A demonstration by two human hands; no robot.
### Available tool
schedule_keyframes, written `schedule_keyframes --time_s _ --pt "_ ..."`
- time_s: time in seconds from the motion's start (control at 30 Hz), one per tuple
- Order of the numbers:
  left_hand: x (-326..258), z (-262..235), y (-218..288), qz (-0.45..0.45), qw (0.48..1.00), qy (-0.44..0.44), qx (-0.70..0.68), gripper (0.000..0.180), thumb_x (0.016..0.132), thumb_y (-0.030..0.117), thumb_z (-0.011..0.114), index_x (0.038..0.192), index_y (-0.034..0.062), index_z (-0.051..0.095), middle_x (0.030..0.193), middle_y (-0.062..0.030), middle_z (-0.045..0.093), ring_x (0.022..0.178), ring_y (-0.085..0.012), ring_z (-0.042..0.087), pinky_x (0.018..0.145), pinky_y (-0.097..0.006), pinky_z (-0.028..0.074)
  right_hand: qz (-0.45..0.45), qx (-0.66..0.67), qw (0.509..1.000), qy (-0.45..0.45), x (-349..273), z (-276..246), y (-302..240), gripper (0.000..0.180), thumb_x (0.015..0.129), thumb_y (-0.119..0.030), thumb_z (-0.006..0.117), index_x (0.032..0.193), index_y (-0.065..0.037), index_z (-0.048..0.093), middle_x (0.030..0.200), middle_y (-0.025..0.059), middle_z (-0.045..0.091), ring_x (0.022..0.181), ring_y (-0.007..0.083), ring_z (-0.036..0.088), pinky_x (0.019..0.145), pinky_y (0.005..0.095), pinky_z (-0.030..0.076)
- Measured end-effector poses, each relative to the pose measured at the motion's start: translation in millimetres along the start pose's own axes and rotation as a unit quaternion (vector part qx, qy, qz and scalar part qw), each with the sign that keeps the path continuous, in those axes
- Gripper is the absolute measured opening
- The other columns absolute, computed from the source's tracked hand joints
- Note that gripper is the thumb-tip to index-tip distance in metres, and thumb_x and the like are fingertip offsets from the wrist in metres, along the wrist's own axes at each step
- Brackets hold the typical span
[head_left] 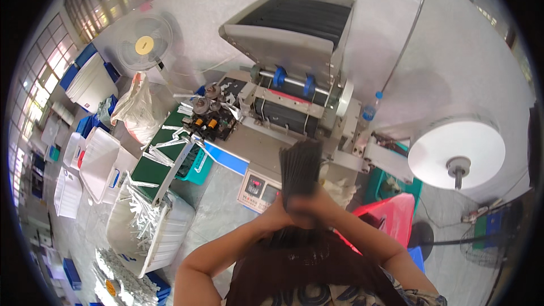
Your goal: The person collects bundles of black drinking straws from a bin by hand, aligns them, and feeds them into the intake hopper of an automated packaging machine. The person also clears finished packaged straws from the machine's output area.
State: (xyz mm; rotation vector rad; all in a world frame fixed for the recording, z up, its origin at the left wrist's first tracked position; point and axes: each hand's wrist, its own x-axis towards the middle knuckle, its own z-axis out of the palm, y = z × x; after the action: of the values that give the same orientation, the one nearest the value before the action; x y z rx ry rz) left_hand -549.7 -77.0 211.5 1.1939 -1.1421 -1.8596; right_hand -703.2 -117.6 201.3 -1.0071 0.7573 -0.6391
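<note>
Both hands (303, 208) grip black straws (300, 167) before hopper machine (294, 51)

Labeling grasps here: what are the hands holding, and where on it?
Both hands, left hand and right hand, clasp one bundle of thin black sticks around its lower part; the upper ends fan out above them.

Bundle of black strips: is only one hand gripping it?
No; both the left hand and the right hand are clasped around the bundle of black strips near its lower end.
</note>
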Motion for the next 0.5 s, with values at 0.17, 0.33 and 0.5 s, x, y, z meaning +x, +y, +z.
schedule_keyframes --time_s 0.17,0.33,0.5 --pt "-7.2 4.4 10.1 -0.053 0.98 0.099 -0.163 0.052 0.068 -0.002 0.07 0.113 -0.0009 0.043 0.105 -0.0111 0.054 0.098 -0.0228 0.054 0.086 -0.036 0.045 0.011 -0.068 0.997 -0.019 31.1 14.7 -20.4 0.095 0.058 -0.026 0.079 0.13 0.001 0.023 0.121 0.0154 0.044 0.111 0.0223 0.045 0.094 0.031 0.036" --pt "-7.8 -0.9 86.1 0.066 0.955 0.133 -0.257 0.037 0.077 0.013 0.066 0.109 0.0025 0.051 0.104 -0.007 0.057 0.097 -0.0211 0.055 0.084 -0.035 0.045 -0.073 -0.256 0.944 -0.196 79.8 39.8 -134.2 0.084 0.063 -0.025 0.076 0.128 0.001 0.03 0.114 0.0117 0.048 0.107 0.0198 0.045 0.09 0.0304 0.037" --pt "3.3 -1.2 217.0 0.239 0.93 0.087 -0.265 0.041 0.079 0.015 0.063 0.114 0.0029 0.047 0.111 -0.0091 0.054 0.105 -0.0219 0.051 0.09 -0.036 0.042 -0.13 -0.376 0.886 -0.236 116.7 69.1 -281.4 0.05 0.062 -0.024 0.075 0.099 0.003 0.055 0.086 0.0111 0.06 0.076 0.0186 0.057 0.067 0.0293 0.047"
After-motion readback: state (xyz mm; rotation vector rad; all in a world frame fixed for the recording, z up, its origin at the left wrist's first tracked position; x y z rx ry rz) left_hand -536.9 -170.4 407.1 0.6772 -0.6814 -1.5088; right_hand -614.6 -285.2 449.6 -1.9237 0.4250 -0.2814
